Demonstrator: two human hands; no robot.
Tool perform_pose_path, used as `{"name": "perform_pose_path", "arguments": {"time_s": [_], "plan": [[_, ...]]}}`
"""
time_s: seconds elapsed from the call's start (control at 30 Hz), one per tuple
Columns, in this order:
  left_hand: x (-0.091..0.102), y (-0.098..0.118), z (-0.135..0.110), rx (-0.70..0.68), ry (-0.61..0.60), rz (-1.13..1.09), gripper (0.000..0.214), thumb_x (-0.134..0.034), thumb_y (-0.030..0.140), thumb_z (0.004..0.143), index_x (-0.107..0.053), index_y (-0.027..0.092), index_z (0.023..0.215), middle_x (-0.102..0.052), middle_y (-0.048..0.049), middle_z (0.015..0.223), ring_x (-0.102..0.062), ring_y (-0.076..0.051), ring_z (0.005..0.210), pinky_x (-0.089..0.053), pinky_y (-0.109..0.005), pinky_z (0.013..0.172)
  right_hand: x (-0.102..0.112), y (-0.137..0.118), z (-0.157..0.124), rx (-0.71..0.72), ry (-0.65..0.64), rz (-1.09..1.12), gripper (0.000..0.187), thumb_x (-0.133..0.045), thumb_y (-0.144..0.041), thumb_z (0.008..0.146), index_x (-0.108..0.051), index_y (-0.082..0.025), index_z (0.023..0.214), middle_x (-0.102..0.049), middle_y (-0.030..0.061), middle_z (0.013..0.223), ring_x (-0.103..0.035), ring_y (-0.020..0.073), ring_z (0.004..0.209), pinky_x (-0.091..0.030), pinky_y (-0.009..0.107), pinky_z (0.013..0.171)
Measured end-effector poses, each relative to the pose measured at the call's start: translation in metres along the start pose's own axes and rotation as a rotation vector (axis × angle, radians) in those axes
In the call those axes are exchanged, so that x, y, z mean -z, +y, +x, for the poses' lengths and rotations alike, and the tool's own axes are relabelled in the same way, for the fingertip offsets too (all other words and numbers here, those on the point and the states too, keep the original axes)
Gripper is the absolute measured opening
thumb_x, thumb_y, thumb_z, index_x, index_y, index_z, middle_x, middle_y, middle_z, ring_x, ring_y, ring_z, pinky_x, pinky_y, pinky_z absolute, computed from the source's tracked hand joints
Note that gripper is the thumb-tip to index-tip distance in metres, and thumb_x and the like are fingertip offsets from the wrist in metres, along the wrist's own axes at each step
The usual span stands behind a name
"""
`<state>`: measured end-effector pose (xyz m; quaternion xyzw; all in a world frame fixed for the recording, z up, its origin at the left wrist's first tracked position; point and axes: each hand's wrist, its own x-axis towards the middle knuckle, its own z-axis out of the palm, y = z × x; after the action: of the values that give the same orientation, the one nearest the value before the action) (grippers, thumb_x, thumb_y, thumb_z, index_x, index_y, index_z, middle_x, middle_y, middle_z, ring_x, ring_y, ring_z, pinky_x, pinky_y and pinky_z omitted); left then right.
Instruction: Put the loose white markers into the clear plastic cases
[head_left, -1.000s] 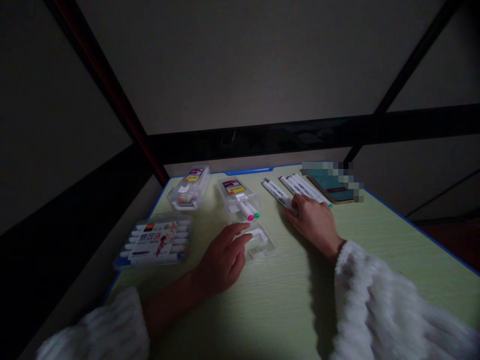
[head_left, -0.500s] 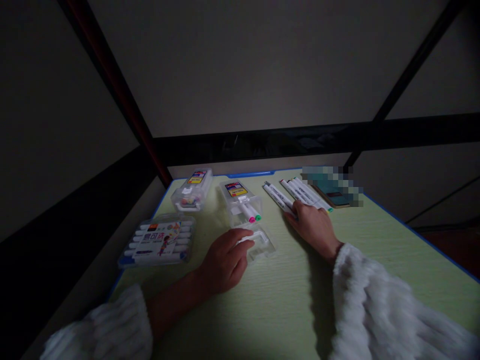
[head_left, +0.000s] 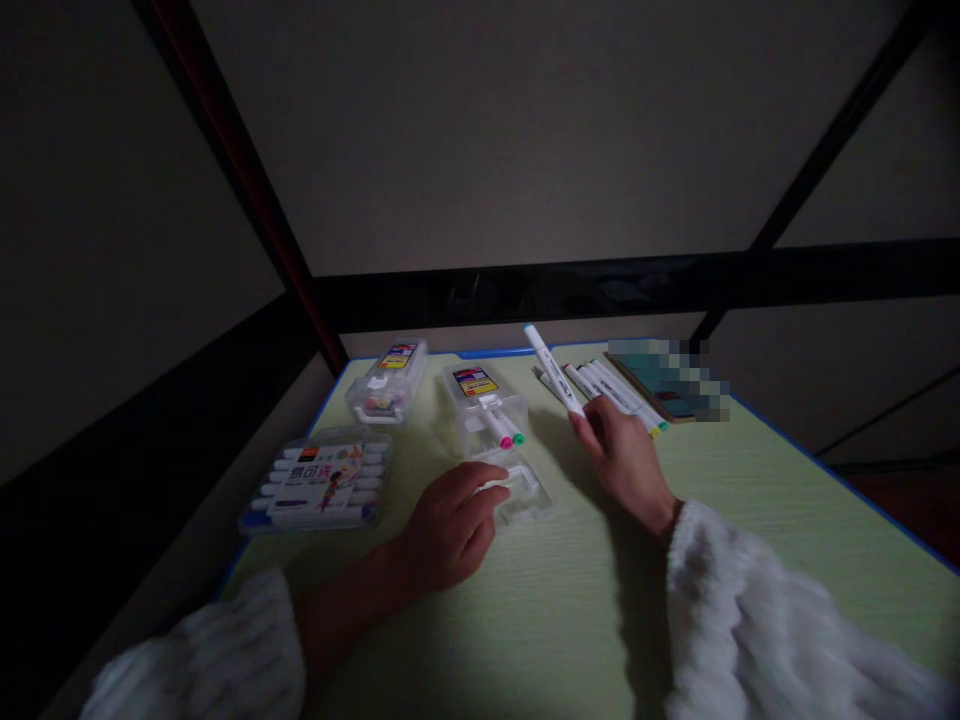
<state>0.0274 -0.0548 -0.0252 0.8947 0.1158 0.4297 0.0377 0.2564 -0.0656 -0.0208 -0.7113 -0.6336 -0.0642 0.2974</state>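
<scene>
My right hand (head_left: 626,455) is closed on the lower end of a white marker (head_left: 553,368) with a light blue upper tip, held tilted above the table. Just beyond it lie several more white markers (head_left: 619,392), side by side. My left hand (head_left: 454,525) has its fingers curled over the left part of the clear lid (head_left: 529,490), which lies folded down toward me. This lid belongs to a clear plastic marker case (head_left: 480,385) with a colourful label. Two markers, one pink-ended (head_left: 501,430) and one green-ended (head_left: 516,432), stick out of the case's open end.
A second clear case (head_left: 390,380) lies at the back left, shut. Nearer on the left is a flat marker box (head_left: 319,485) with a printed sleeve. A teal, partly blurred flat object (head_left: 652,375) lies at the back right. Behind the blue-edged table (head_left: 570,620) rises a wall.
My right hand has lifted one marker off the table, its far end now raised and showing a blue tip. My left hand stays at the case lid.
</scene>
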Motion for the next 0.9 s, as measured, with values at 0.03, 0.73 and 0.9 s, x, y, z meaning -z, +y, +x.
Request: {"name": "perform_pose_path", "arguments": {"time_s": [0.03,0.73,0.9], "plan": [[0.0,0.0,0.0,0.008,0.002,-0.006,0.027,-0.044,-0.002,0.076,-0.052,0.013,0.097,-0.059,-0.0127,0.097,-0.057,-0.018,0.089,-0.052,-0.031,0.076,0.001,-0.002,-0.002,0.034,0.043,0.069,0.024,-0.037,-0.037,0.088,-0.047,-0.019,0.077,-0.057,0.002,0.059,-0.046,0.0154,0.046,-0.026,0.026,0.049],[-0.006,-0.003,-0.001,0.556,0.354,-0.535,0.032,-0.05,0.016,0.086,-0.042,0.02,0.117,-0.058,-0.004,0.091,-0.059,-0.014,0.077,-0.047,-0.029,0.075,0.013,-0.02,-0.015,0.621,0.043,0.198,0.023,-0.026,-0.032,0.095,-0.041,-0.019,0.083,-0.053,0.0009,0.067,-0.046,0.0158,0.056,-0.032,0.031,0.061],[-0.003,-0.005,0.002,0.6,0.377,-0.59,0.018,-0.054,0.024,0.084,-0.051,0.018,0.101,-0.059,-0.0042,0.086,-0.058,-0.013,0.071,-0.046,-0.027,0.07,0.012,-0.02,-0.014,0.648,0.043,0.193,0.024,-0.025,-0.032,0.096,-0.041,-0.019,0.083,-0.053,0.0011,0.067,-0.046,0.0155,0.056,-0.033,0.03,0.061]]}}
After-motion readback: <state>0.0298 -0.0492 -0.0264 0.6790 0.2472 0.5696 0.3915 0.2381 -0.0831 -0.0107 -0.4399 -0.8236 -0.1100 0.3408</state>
